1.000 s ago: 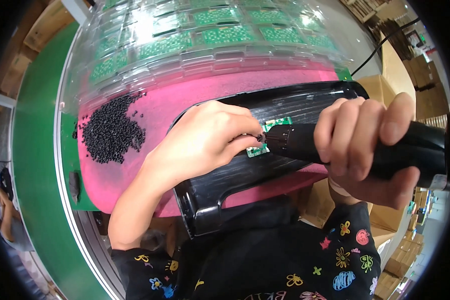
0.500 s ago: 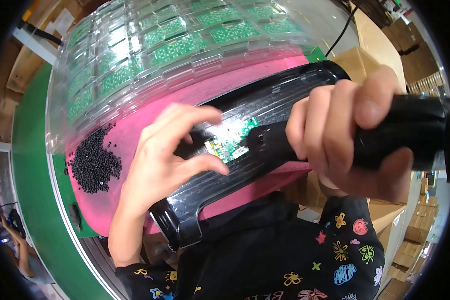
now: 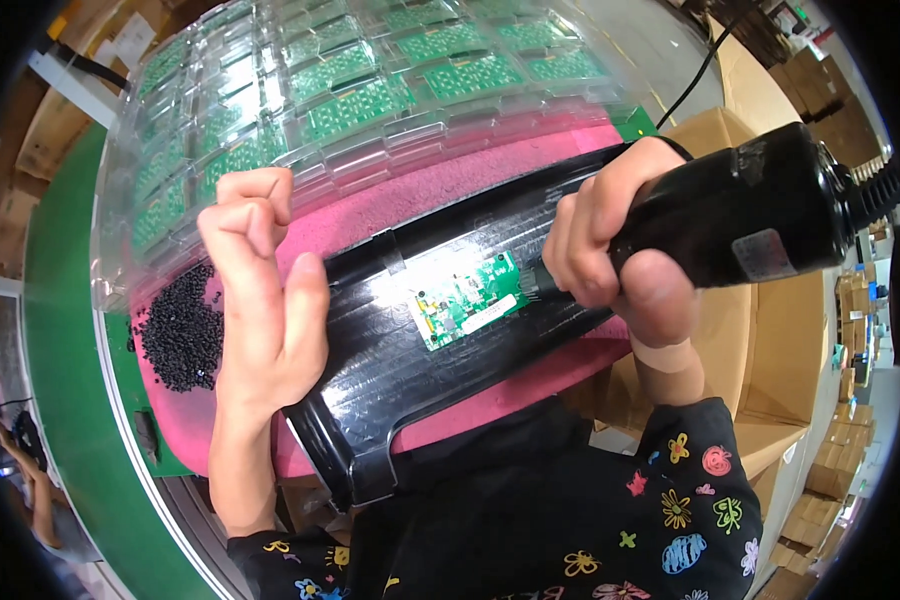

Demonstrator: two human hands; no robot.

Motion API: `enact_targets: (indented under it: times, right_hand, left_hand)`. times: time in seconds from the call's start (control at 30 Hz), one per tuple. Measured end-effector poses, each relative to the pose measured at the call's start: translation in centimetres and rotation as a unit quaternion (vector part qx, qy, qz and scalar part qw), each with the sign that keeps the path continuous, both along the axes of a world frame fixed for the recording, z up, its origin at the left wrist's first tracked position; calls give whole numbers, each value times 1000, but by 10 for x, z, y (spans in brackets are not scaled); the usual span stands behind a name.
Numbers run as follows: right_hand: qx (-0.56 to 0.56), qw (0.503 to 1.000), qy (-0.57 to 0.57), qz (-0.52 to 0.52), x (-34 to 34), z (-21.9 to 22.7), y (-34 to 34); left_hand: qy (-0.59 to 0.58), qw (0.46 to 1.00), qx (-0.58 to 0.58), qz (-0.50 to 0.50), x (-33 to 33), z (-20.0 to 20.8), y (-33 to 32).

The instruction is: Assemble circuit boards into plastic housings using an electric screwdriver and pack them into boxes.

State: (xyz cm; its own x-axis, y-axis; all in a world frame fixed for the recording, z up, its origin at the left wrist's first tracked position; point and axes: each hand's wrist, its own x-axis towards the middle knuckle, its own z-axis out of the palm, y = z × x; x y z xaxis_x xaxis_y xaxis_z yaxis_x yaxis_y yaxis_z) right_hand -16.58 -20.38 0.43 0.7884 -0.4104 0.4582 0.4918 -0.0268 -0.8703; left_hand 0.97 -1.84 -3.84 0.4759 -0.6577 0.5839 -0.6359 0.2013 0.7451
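My right hand (image 3: 630, 250) wraps around a thick black electric screwdriver (image 3: 750, 210). Its narrow front end points down-left, by the right end of a green circuit board (image 3: 468, 300); whether it touches is unclear. The board lies in the middle of a long, glossy black plastic housing (image 3: 370, 365). My left hand (image 3: 265, 300) is raised over the housing's left end, with bent fingers and the thumb held apart from them. Nothing shows between thumb and fingers. Left of that hand lies a heap of tiny black parts (image 3: 178, 335), perhaps screws.
A pink mat (image 3: 370, 212) lies under the housing on a green table (image 3: 80, 400). Clear plastic trays (image 3: 370, 130) with many green circuit boards are stacked along the far side. At right stands an open cardboard box (image 3: 780, 350). A corrugated cable (image 3: 875, 198) leaves the screwdriver's rear.
My left hand has moved left, off the circuit board, and its fingers have curled. The screwdriver has shifted and tilted, its rear end rising in view. More of the board shows.
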Motion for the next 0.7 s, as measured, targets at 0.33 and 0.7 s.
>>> enact_targets:
  times: [0.33,0.7]
  right_hand:
    - [-12,998,35,47,4,-3,0]
    - [299,926,200,-114,32,23,-60]
  left_hand:
    - [-108,969,221,39,4,5,0]
    - [-242,901,358,40,-11,2,0]
